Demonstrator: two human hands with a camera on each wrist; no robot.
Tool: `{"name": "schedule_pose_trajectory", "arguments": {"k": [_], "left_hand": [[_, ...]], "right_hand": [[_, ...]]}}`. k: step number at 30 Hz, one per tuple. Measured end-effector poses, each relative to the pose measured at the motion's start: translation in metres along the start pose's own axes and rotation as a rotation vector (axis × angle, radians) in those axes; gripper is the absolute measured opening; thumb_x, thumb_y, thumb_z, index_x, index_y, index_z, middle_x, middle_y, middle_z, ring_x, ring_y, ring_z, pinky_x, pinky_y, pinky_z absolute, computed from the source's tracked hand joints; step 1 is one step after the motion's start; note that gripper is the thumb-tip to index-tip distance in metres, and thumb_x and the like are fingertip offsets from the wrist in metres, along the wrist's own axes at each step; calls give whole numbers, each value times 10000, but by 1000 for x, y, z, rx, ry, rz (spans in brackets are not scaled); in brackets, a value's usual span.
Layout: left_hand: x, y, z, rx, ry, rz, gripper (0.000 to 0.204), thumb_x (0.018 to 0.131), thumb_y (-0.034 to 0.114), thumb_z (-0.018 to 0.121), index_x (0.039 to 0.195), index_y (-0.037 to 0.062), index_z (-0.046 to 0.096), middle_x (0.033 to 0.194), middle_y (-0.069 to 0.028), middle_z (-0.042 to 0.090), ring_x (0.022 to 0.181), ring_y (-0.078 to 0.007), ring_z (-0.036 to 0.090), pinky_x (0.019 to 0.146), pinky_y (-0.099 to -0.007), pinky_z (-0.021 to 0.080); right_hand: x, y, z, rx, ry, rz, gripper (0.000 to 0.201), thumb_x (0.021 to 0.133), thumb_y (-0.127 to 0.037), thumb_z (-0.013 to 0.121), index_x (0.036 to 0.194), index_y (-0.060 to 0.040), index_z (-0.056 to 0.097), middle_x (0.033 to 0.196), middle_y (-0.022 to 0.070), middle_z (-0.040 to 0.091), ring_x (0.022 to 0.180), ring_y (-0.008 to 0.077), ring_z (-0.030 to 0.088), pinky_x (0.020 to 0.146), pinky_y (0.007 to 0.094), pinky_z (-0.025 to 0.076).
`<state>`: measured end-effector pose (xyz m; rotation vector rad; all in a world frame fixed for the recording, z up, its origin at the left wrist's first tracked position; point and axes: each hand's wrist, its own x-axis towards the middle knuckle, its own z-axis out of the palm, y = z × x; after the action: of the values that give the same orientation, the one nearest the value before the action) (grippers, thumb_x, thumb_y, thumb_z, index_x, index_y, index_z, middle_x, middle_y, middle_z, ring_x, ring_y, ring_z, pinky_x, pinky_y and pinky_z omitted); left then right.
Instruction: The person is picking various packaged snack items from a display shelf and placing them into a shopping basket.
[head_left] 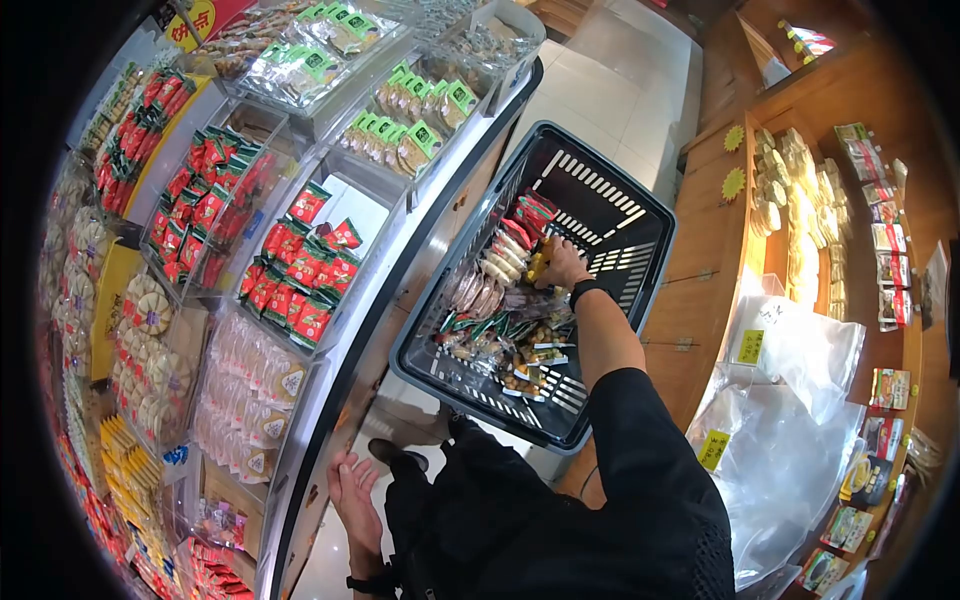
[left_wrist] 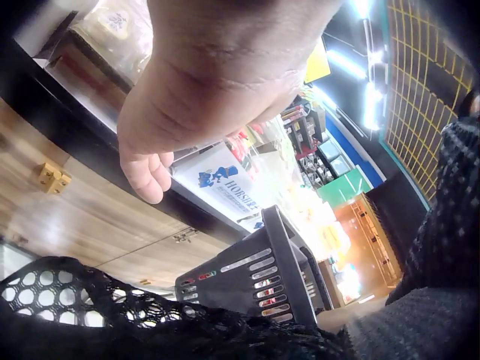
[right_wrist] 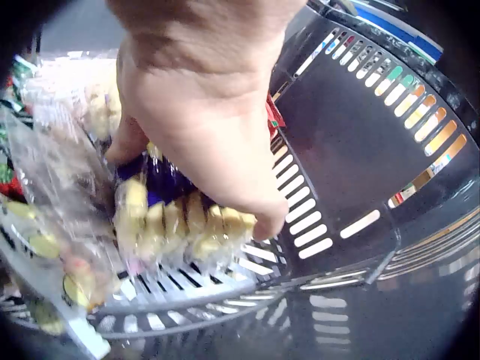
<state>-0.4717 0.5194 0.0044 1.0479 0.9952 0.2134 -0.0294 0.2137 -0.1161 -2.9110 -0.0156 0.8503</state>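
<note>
In the head view my right hand (head_left: 565,268) reaches down into a dark grey shopping basket (head_left: 480,412). Its thumb and fingers straddle a row of yellowish snacks in clear wrappers (right_wrist: 172,229), gripping them from above; purple wrapping shows under the palm in the right wrist view. Beside them in the basket lie red packets (head_left: 530,212), cream-coloured wrapped pieces (head_left: 500,265), pinkish-brown packs (head_left: 478,297) and clear bags of mixed snacks. My left hand (head_left: 355,490) hangs near the counter, fingers loosely curled and holding nothing.
On the left a display counter holds bins of red-and-green packets (head_left: 300,275), pink-wrapped packs (head_left: 245,400) and green-labelled bags (head_left: 415,145). Wooden cabinets (head_left: 690,290) stand on the right, with large clear plastic bags (head_left: 775,450). Tiled floor (head_left: 620,75) runs ahead between them.
</note>
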Motion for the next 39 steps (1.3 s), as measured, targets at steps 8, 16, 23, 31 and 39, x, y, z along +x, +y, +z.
{"name": "schedule_pose_trajectory", "arguments": {"k": [8, 16, 23, 31, 39], "left_hand": [[4, -11, -8, 21, -5, -13, 361, 1002, 335, 480, 1262, 86, 456, 1185, -119, 505, 1075, -235, 538, 912, -382, 458], [-5, -9, -25, 82, 83, -26, 457, 991, 386, 474, 1303, 57, 420, 1254, -161, 477, 1105, -265, 523, 939, -414, 440], [-8, -23, -53, 54, 137, -57, 437, 988, 363, 465, 1269, 28, 443, 1225, -165, 490, 1093, -285, 535, 928, -411, 454], [-19, -36, -78, 210, 135, -230, 431, 986, 347, 462, 1235, -5, 470, 1168, -165, 523, 1048, -281, 562, 881, -389, 481], [-25, -44, -81, 282, 8, -255, 424, 958, 378, 496, 1188, 22, 502, 1097, -134, 557, 974, -234, 590, 832, -359, 501]], "right_hand": [[6, 6, 6, 145, 65, -17, 1002, 455, -350, 912, 1272, -4, 446, 1258, 222, 521, 1181, 354, 508, 994, 382, 437], [42, 35, 27, -127, 116, -42, 345, 866, -262, 565, 1119, -40, 644, 1376, 229, 429, 1172, 440, 488, 946, 557, 438], [61, 60, 74, -45, 436, -123, 108, 819, -112, 568, 909, -65, 604, 875, 140, 636, 876, 355, 608, 740, 424, 498], [44, 57, 47, -152, 339, -475, 266, 822, -26, 515, 1048, -99, 636, 906, 160, 662, 960, 336, 619, 824, 393, 501], [15, 23, 12, 212, 82, 60, 511, 868, -408, 542, 1244, -62, 568, 1216, 238, 571, 1190, 359, 514, 978, 456, 412]]}}
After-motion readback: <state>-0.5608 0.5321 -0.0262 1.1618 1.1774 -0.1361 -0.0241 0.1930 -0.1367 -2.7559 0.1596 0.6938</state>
